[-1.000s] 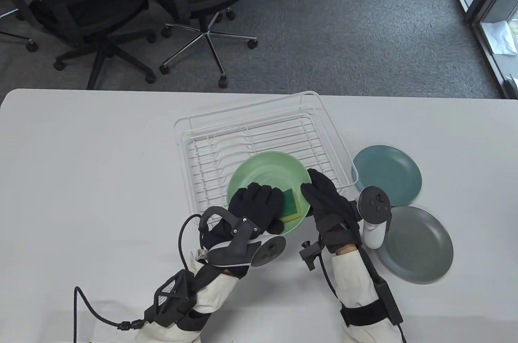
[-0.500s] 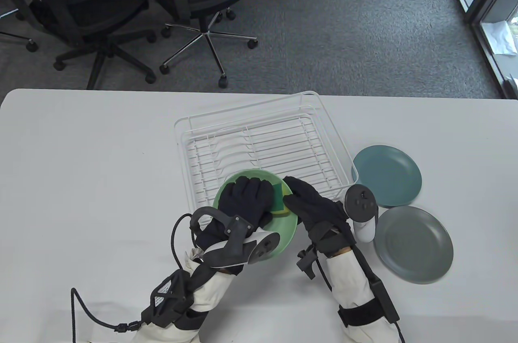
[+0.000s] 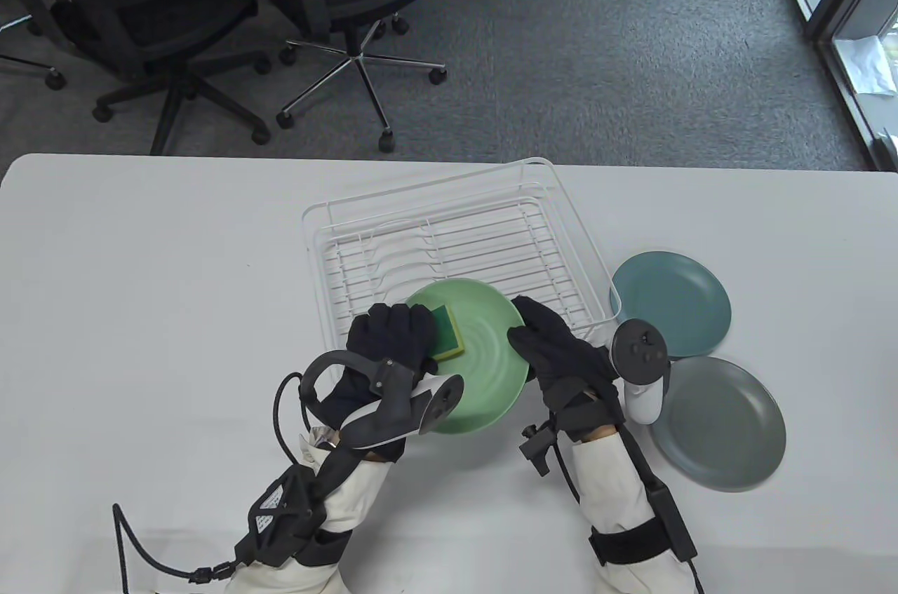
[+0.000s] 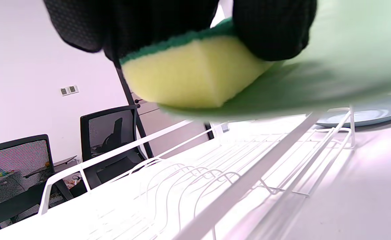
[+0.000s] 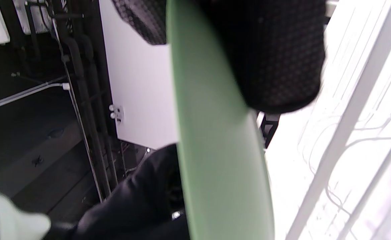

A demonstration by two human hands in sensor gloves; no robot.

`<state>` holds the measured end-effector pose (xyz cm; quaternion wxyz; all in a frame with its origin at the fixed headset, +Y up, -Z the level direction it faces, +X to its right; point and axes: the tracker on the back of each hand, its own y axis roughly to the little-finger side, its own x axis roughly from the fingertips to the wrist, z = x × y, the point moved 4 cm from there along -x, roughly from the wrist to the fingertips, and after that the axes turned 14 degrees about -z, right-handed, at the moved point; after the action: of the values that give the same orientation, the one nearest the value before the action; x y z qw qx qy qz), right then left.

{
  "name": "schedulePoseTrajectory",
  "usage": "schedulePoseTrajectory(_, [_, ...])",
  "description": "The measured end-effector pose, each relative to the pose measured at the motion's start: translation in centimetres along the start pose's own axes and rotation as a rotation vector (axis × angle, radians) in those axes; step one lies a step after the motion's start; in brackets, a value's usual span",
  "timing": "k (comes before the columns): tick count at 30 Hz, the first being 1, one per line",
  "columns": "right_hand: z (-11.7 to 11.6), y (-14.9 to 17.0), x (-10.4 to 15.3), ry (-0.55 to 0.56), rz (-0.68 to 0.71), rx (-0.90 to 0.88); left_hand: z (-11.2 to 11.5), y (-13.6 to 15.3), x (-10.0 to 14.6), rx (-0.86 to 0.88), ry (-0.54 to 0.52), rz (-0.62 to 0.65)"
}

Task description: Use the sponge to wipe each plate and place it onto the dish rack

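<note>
A light green plate (image 3: 480, 355) is held tilted above the near edge of the white wire dish rack (image 3: 449, 250). My right hand (image 3: 544, 341) grips its right rim, thumb on the face; the rim (image 5: 219, 140) fills the right wrist view. My left hand (image 3: 393, 341) holds a yellow-and-green sponge (image 3: 447, 329) against the plate's upper left face. The left wrist view shows the fingers curled round the sponge (image 4: 188, 73) on the plate (image 4: 332, 66). A teal plate (image 3: 673, 303) and a grey plate (image 3: 722, 422) lie flat on the table right of the rack.
The rack (image 4: 182, 186) holds nothing inside. Black office chairs (image 3: 210, 19) stand on the carpet beyond the white table's (image 3: 140, 285) far edge. Cables trail from both wrists near the table's front edge.
The sponge slid from the plate's right part to its upper left, my left hand moving left with it. The plate shifted slightly and my right hand kept its grip on the rim.
</note>
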<state>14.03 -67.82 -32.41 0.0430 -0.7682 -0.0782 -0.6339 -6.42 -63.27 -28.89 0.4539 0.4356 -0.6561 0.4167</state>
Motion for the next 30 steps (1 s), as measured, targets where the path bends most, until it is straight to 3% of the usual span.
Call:
schedulePoseTrajectory(6, [1.6,0.5,0.1,0.077,-0.012,-0.030,-0.1,-1.1,0.4,0.058,0.109,0.094])
schedulePoseTrajectory(8, [1.6,0.5,0.2,0.085,-0.011,-0.022,-0.3,-1.9,0.9,0.108,0.159,0.181])
schedulePoseTrajectory(11, [1.1,0.3,0.1,0.083,-0.007,0.007,-1.0,-3.0,1.6,0.191,0.163,0.319])
schedulePoseTrajectory(14, [0.3,0.1,0.1,0.049,0.004,0.035,-1.5,-3.5,2.0,0.244,0.144,0.358])
schedulePoseTrajectory(25, [-2.7,-0.3,-0.2,-0.126,0.045,0.054,-1.8,-2.9,2.0,0.205,-0.001,0.278])
schedulePoseTrajectory(30, [-3.1,-0.4,-0.2,-0.206,0.065,0.047,-1.6,-1.8,1.6,0.129,-0.103,0.149])
